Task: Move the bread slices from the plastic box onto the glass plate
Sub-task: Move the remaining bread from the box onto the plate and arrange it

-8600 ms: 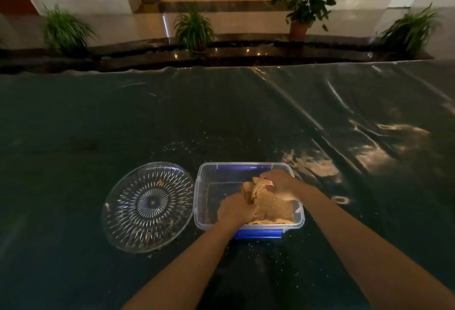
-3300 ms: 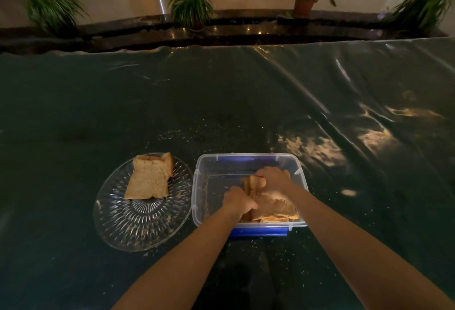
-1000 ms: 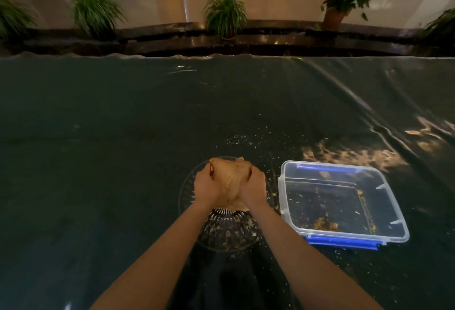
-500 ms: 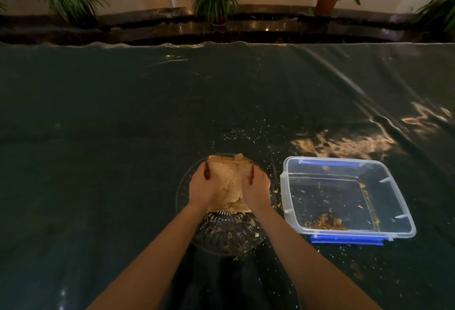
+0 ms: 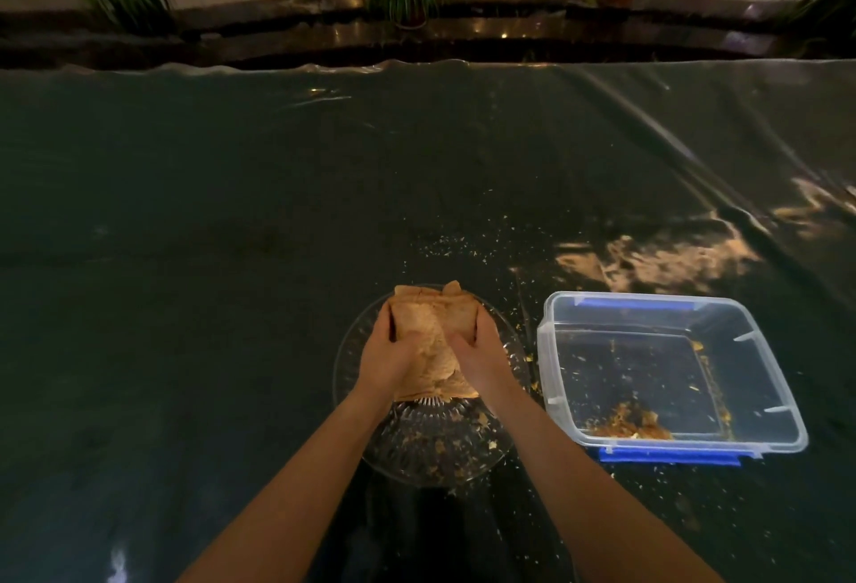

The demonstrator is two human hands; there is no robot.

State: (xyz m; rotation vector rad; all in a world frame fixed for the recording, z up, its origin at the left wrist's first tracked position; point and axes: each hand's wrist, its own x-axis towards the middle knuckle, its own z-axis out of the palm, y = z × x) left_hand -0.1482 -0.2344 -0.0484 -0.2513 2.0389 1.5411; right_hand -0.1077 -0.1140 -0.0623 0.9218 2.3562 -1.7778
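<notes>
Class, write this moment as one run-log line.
left hand: shut on bread slices | right hand: same | slices over glass plate | plastic box: crumbs only

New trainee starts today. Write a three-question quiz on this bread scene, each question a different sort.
1. True or false: the box holds whole slices.
2. Which hands grip the bread over the plate? A. left only B. right only C. both
3. Fill in: the box sits to the ___ of the plate.

Key:
1. False; only crumbs remain.
2. C; the left hand and right hand hold its sides.
3. right
</notes>
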